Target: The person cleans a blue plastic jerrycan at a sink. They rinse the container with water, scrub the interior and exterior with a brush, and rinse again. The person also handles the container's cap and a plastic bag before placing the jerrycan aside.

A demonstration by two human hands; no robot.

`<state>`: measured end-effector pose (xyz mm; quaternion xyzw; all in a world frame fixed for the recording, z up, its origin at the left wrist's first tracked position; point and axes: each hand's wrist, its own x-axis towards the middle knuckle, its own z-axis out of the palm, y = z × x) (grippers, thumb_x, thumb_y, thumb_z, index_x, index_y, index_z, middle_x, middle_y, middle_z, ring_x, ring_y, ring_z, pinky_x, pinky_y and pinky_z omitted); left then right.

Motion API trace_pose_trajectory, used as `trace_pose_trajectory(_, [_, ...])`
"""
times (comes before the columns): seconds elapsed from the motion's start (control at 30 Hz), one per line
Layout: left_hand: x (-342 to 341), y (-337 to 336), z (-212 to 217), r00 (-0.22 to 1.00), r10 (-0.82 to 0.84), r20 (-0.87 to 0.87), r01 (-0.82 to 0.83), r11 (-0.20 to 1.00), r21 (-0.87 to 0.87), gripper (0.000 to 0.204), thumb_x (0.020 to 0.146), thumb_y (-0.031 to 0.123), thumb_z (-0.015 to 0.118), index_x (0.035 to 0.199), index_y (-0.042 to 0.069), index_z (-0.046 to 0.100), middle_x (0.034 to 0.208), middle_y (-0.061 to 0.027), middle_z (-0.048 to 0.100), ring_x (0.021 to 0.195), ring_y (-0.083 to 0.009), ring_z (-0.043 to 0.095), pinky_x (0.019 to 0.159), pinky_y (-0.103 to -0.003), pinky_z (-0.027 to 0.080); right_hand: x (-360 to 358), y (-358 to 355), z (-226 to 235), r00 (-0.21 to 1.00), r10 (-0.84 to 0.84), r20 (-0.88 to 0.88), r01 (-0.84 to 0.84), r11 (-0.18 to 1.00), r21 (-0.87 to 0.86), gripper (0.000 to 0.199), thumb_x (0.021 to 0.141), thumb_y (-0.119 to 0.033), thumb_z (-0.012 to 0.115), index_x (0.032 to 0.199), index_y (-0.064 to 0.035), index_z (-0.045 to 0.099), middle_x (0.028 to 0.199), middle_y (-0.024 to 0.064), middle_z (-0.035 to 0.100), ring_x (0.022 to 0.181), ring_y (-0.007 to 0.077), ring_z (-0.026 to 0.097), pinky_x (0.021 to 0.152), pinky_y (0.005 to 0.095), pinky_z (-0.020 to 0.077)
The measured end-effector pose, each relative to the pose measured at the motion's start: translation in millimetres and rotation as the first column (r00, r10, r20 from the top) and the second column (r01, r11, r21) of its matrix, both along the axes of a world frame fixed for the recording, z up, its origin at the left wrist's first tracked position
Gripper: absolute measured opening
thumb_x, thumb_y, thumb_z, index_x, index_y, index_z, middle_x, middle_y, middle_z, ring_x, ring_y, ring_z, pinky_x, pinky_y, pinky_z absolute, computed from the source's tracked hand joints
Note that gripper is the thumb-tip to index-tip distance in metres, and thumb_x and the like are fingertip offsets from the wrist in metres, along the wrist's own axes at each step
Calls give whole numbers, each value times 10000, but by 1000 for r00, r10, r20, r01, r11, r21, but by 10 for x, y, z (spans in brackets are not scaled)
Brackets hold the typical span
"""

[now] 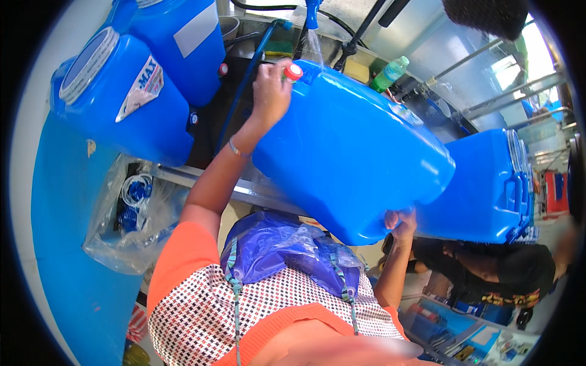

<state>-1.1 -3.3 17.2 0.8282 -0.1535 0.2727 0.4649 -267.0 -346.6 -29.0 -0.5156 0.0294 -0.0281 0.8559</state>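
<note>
A large blue plastic water container (348, 146) lies tilted across the counter in front of me, its far end under running water from a blue faucet (312, 15). My left hand (273, 91) is closed at the container's far left corner, with its fingers against the red-capped spout (293, 72). At the near right end, my right hand (401, 222) grips the container's lower edge, fingers curled over it. The container hides part of the sink area and the right palm.
Two more blue containers (131, 91) stand at the left and another (482, 189) at the right. Behind the work are a green bottle (390, 73), a blue hose (249, 76) and a sponge (281, 47). A person in dark clothing (494, 268) is at the right.
</note>
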Motion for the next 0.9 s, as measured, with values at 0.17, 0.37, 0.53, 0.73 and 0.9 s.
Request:
trace_pose_trajectory(0.17, [679,-172,-162,903,-355,-244,274,910,-310,330,850,16,551,1172,-13,613,1160,-148,627,1093,-230,602,973,-326,449,-229,-186,-90,961,-257,-100,224,939,-259,225,768,-189,623,856,-2,536,580,84,538,441,188,513,430,307,442])
trace_pose_trajectory(0.37, [654,-239,74,817,-509,-272,342,807,-481,351,802,-33,497,1126,2,629,1056,-165,690,954,-236,662,876,-328,506,-456,-177,-469,801,-599,-21,537,733,-417,223,869,-241,601,894,-28,541,622,73,553,484,182,535,467,308,452])
trace_pose_trajectory(0.53, [565,-139,313,749,-642,-162,454,676,-580,360,803,-78,461,1117,-13,623,998,-138,702,894,-183,658,835,-297,516,-551,-263,-924,619,-749,235,627,291,-723,292,898,-291,641,994,-32,548,715,70,601,573,176,580,503,302,462])
trace_pose_trajectory(0.73, [793,24,403,779,-606,-159,453,720,-525,370,830,-56,494,1175,-12,619,1025,-118,692,938,-169,641,889,-283,487,-236,206,-592,662,-745,-83,649,625,-434,256,909,-212,647,1075,-25,593,918,72,652,828,151,620,708,280,490])
trace_pose_trajectory(0.9, [910,219,147,922,-384,-48,378,920,-104,371,878,148,642,1227,26,608,1088,-128,645,992,-204,637,908,-317,486,206,669,-59,533,-824,193,795,410,-446,181,849,-97,677,985,-2,606,874,46,654,788,140,614,690,284,496])
